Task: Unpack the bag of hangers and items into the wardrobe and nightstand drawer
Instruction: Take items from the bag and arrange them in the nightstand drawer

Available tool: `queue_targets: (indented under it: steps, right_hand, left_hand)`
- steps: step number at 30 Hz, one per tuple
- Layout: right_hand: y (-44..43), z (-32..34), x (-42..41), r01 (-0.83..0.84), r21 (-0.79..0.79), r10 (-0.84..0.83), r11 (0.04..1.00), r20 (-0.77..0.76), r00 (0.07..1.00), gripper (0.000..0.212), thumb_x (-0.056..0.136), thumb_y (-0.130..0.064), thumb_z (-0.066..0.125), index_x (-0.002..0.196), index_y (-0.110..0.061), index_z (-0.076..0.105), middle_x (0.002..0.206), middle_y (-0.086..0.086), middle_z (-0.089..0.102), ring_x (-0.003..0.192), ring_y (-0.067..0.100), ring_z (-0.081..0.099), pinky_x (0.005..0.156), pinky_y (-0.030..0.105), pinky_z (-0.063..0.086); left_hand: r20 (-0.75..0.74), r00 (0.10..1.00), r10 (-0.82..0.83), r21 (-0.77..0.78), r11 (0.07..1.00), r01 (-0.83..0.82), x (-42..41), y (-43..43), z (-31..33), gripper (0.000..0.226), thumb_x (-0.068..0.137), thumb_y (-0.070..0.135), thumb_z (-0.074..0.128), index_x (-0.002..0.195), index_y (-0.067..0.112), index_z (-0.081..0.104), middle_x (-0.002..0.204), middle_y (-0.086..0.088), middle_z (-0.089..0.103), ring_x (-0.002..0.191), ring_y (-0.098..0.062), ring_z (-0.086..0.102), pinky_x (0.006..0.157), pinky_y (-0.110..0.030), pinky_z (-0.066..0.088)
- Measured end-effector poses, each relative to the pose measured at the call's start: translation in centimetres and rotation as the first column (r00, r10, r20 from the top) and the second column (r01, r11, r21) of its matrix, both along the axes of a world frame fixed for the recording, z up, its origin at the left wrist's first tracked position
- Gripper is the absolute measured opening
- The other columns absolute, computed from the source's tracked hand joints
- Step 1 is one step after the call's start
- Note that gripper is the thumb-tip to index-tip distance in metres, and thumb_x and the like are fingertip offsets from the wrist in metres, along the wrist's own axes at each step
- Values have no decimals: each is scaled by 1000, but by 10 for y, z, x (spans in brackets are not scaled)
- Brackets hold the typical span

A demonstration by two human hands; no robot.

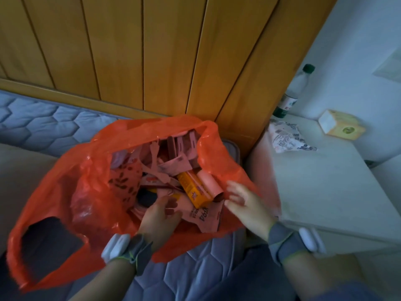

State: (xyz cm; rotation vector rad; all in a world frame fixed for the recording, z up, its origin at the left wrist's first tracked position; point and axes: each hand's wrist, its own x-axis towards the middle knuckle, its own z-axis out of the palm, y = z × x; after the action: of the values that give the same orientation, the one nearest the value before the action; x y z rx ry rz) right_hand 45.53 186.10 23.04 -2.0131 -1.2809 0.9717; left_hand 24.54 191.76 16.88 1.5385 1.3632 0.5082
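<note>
Orange bag [91, 170] lies open on the quilted mattress [43, 118], its slack handle loop flopped out to the left of the left hand [159, 216]. That hand is down inside the mouth, fingers bent over a printed paper packet; I cannot tell whether they grip anything. Between the two hands sit a yellow box [193, 190] and a pale roll [209, 183], touching side by side, with pinkish jumbled pieces beyond them that may be hangers. The right hand [245, 205] has its fingers spread and holds nothing, at the bag's right rim just beside the roll. Right of it stands the white nightstand [325, 181]. The film looks thin, limp and slippery, so it will likely sag if lifted; the stiff, light box and roll seem easiest to take by their long sides.
</note>
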Motion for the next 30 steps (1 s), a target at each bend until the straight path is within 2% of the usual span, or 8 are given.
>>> queue_targets:
  steps: [2, 4, 9, 12, 17, 22, 26, 30]
  right_hand:
    - [8, 4, 14, 104, 64, -100, 993, -58, 993, 69, 86, -2, 61, 145, -22, 30, 138, -1, 45, 123, 15, 49, 107, 36, 40]
    - [13, 10, 26, 186, 98, -173, 978, -129, 976, 77, 87, 1, 59, 149, -22, 20, 137, -3, 38, 124, 14, 46, 103, 32, 40]
    - [15, 5, 40, 186, 108, -177, 977, -89, 980, 76, 87, -5, 61, 149, -17, 19, 152, -1, 30, 127, 13, 45, 100, 27, 38]
    - [14, -5, 42, 181, 106, -169, 978, -114, 979, 77, 86, -2, 61, 148, -16, 18, 151, 1, 31, 125, 11, 44, 99, 26, 38]
    - [15, -12, 47, 222, 120, -205, 968, -141, 969, 89, 86, -1, 61, 151, -24, 3, 147, 0, 35, 122, 13, 47, 100, 31, 41]
    - [16, -11, 51, 210, 131, -186, 969, -176, 967, 96, 85, 0, 61, 149, -34, -2, 136, -13, 33, 122, 11, 46, 96, 28, 42]
    - [17, -12, 48, 194, 160, -167, 968, -166, 972, 74, 86, 2, 59, 145, -26, 24, 136, -9, 40, 122, 10, 47, 77, 8, 45]
    - [22, -16, 40, 143, 164, -127, 976, -105, 986, 48, 85, 1, 59, 123, -26, 45, 124, -7, 52, 119, 11, 53, 74, -1, 44]
  left_hand:
    - [1, 999, 35, -19, 999, -35, 11, 5, -2, 36, 84, 20, 66, 118, 13, 58, 110, 0, 64, 90, -13, 62, 76, -26, 49]
    - [-44, 997, 68, -36, 997, -70, 26, 10, -4, 33, 82, 27, 67, 111, 14, 61, 103, 3, 63, 87, -11, 59, 73, -23, 43]
    - [-91, 989, 117, -136, 982, -128, 62, 27, -8, 37, 79, 44, 65, 68, 9, 63, 69, -7, 68, 66, -22, 64, 63, -39, 51]
    - [-76, 988, 131, -250, 957, -146, 80, 34, -16, 41, 78, 44, 68, 91, 5, 66, 81, -5, 66, 77, -25, 62, 65, -31, 46]
    - [-106, 979, 175, -361, 910, -202, 104, 43, -25, 72, 79, 44, 68, 131, 1, 44, 132, -14, 51, 119, -32, 51, 93, -33, 43]
    - [-89, 968, 236, -382, 889, -252, 93, 48, -36, 61, 64, 49, 78, 111, 14, 60, 105, 1, 63, 101, -26, 62, 84, -33, 50]
    - [94, 947, 306, -487, 844, -225, 73, 52, -64, 98, 34, 66, 79, 116, 15, 60, 105, -6, 70, 90, -27, 68, 82, -44, 56]
    - [76, 948, 309, -383, 887, -259, 37, 33, -29, 31, 77, 41, 68, 96, 16, 68, 84, -9, 72, 71, -26, 69, 62, -39, 59]
